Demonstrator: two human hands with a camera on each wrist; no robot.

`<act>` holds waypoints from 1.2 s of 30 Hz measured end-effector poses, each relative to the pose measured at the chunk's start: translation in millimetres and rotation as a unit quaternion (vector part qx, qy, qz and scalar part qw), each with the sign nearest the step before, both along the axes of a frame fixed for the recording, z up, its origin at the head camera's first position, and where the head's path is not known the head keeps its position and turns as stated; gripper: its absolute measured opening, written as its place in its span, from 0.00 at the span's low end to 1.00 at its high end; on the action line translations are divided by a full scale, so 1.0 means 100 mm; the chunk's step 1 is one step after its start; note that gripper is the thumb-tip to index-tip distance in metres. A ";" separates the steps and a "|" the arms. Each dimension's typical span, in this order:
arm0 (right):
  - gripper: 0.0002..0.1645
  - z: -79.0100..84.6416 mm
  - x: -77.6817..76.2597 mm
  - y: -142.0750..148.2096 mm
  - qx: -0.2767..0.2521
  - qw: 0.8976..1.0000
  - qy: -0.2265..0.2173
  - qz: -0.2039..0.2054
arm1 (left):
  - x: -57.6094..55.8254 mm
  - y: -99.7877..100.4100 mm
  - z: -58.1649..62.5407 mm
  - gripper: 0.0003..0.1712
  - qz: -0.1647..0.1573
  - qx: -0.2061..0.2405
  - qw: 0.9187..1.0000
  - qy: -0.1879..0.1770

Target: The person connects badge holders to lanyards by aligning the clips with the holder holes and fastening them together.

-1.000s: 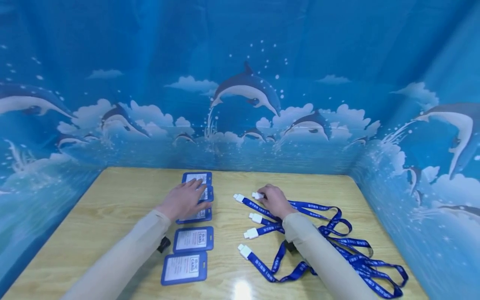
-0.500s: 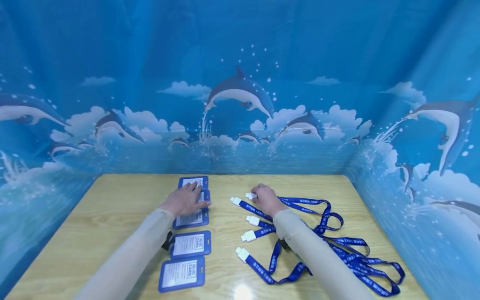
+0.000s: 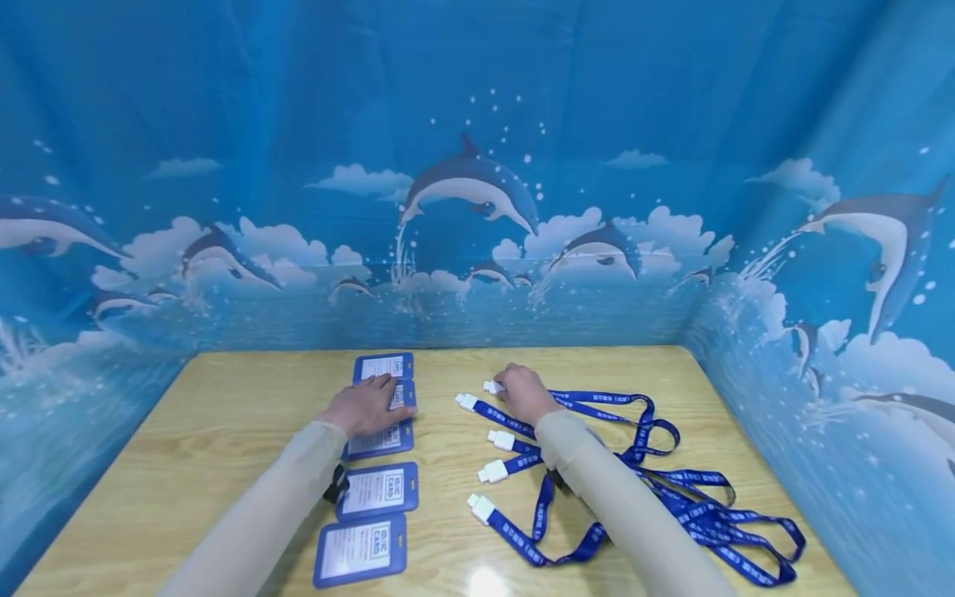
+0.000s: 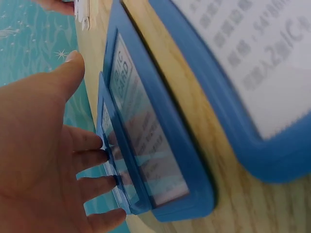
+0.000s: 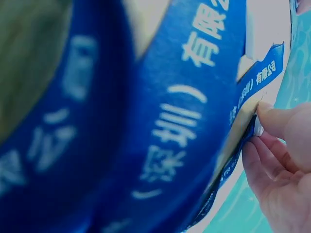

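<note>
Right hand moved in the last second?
Yes, slightly. In the head view, the right hand, pinching a white clip, is nearer the back edge of the table and a bit further left.

Blue dolphin-print sheeting (image 3: pixel 328 91) lines the back, left and right of the frame. Wood-grain tabletop (image 3: pixel 246 398) spans lower centre; bright glare (image 3: pixel 487 582) marks bottom centre.

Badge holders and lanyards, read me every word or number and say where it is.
"ID/IC CARD": nearest badge holder and the next one.
"54*86", cut off, and "2", "IC": top-right holder, left wrist view; rest blurred.
"(深圳)有限公", cut off: large lanyard strap, right wrist view.
"有限公司": strap behind it.
Other head-view print: mostly too small.
</note>
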State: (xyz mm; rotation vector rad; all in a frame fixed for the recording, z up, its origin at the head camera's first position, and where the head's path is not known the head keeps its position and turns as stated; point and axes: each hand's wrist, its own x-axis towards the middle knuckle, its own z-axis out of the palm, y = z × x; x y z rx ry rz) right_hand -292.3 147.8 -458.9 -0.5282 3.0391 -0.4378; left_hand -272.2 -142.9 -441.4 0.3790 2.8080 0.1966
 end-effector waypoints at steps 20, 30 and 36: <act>0.15 0.08 -0.15 -0.15 0.024 0.999 -0.024 -0.010 | -0.01 0.18 -0.07 0.50 -0.031 -0.028 0.997 0.064; 0.09 0.08 -0.19 -0.21 0.019 0.999 -0.033 -0.003 | -0.02 0.25 -0.08 0.49 -0.011 -0.009 1.000 0.003; 0.09 0.09 -0.20 -0.24 0.012 0.999 -0.040 -0.008 | -0.01 0.29 -0.09 0.48 -0.029 -0.016 0.999 0.021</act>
